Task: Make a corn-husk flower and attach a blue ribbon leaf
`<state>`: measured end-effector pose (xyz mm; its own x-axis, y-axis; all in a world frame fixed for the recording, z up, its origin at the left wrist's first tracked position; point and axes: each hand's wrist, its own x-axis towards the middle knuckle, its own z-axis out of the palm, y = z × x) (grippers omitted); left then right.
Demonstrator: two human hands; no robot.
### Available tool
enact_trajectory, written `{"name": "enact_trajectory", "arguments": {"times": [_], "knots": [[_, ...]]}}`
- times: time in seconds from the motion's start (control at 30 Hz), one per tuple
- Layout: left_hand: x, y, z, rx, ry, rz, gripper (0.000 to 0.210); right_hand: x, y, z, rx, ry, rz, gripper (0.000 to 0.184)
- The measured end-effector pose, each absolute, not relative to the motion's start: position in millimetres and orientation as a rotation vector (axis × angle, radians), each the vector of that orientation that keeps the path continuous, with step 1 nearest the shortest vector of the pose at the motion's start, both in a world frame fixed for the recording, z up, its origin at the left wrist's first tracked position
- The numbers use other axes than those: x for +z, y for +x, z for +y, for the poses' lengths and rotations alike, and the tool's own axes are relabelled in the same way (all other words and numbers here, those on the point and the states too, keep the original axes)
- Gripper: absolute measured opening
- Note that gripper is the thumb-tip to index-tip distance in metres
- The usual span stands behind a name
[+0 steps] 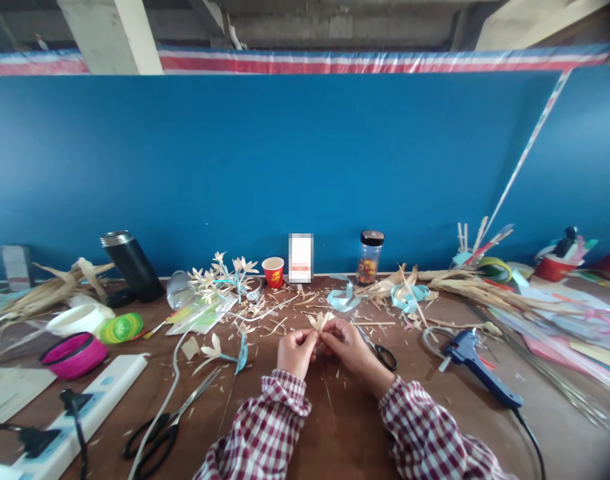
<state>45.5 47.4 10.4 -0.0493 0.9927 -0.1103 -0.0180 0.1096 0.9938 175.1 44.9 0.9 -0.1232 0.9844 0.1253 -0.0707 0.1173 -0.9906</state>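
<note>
While the far left is crowded by a white power strip (112, 380) with black plugs in it, a white cable (177, 365) loops forward from there and passes over the handles of the large scissors (177, 418); lifting these could drag the cable along, since the two cross. Just beyond the blades lies a loose sprig (213, 347) with a blue strip at its end, near enough to be swept aside by the left forearm if that arm swings outward.

At the middle, the left hand (295, 352) is closed in a pinch, thumb against forefinger, on the base of a pale flower (319, 322), which stands petals up just above the table (335, 440). The right hand (352, 347) meets it there with its fingers drawn together on the same base; how firmly either one presses, I cannot tell. The petals look thin and dry, so too hard a squeeze or a twist could split them, and too slack a pinch could let them fan apart.

Right of the hands, the small scissors (386, 357) lie near the right wrist, where a sideways sweep might knock them. Farther right rests a blue glue gun (485, 370); if hot, its nozzle could burn a careless reach.
</note>
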Motion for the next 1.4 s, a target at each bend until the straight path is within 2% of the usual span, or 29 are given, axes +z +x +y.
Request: {"name": "enact_trajectory", "arguments": {"times": [0.6,0.93,1.13,1.4], "knots": [[7.7,45.9,47.4,1.216,1.201,1.286,0.021,2.5,171.2,43.3,1.387,-0.949,-1.135,0.028],[8.4,50.9,49.2,1.164,0.798,1.185,0.028,5.0,171.6,42.6,1.43,-0.925,-1.014,0.032],[3.1,48.7,51.2,1.187,0.904,1.218,0.033,5.4,170.5,41.8,1.415,-0.945,-1.081,0.031],[3.9,48.0,48.9,1.286,1.151,1.252,0.027,9.4,171.2,40.5,1.394,-0.924,-1.105,0.028]]}}
